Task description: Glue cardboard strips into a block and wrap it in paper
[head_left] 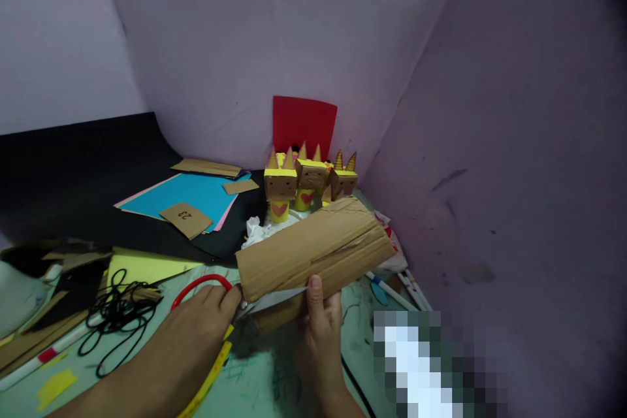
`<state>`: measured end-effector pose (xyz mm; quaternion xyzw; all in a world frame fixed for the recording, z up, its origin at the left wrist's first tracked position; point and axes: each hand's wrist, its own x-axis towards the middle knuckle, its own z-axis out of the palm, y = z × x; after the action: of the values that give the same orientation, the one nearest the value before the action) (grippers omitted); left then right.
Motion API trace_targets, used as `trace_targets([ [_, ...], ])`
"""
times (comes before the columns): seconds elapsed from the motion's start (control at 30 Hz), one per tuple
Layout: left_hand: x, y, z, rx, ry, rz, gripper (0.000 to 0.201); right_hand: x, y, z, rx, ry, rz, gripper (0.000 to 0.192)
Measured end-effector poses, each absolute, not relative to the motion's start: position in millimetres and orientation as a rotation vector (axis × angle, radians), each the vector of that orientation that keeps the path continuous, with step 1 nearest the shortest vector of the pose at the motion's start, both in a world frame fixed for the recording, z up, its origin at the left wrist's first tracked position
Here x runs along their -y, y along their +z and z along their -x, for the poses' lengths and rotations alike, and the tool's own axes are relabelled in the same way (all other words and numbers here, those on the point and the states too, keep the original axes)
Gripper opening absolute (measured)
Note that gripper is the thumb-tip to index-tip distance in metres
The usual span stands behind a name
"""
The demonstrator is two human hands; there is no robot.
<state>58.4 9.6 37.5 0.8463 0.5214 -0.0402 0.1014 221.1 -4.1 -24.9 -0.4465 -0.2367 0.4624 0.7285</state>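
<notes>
My right hand (pixel 321 333) grips a large brown piece of corrugated cardboard (pixel 313 248) from below, thumb on its front face. My left hand (pixel 196 333) holds red-handled scissors (pixel 200 284) at the cardboard's left edge; a grey blade shows under the lower edge. Behind the cardboard stand three small cardboard cat figures (pixel 308 183) with yellow ears and red hearts.
Blue and pink paper sheets (pixel 191 192) with cardboard scraps lie on a black mat at left. A red card (pixel 304 121) leans on the lilac backdrop. Black cord (pixel 115 317), yellow paper (pixel 142 268), pens (pixel 392 290) and a yellow ruler (pixel 210 372) lie around.
</notes>
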Motion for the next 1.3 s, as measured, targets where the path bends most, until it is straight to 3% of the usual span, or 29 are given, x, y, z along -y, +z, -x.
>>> trace_targets([
  [0.3, -7, 54, -69, -1.589, -0.294, -2.478, 0.046, 4, -27, -221, 0.538, 1.013, 0.982, 0.074],
  [0.53, -7, 55, -74, -1.596, -0.224, -2.561, 0.043, 6, -28, -220, 0.544, 0.966, 0.974, 0.067],
  [0.97, -12, 26, -59, -1.453, 0.208, -2.881, 0.034, 6, -20, -216, 0.523, 0.934, 0.982, 0.07],
  [1.3, -12, 33, -60, -1.498, -0.016, -2.761, 0.034, 6, -21, -216, 0.512, 0.947, 0.989, 0.069],
])
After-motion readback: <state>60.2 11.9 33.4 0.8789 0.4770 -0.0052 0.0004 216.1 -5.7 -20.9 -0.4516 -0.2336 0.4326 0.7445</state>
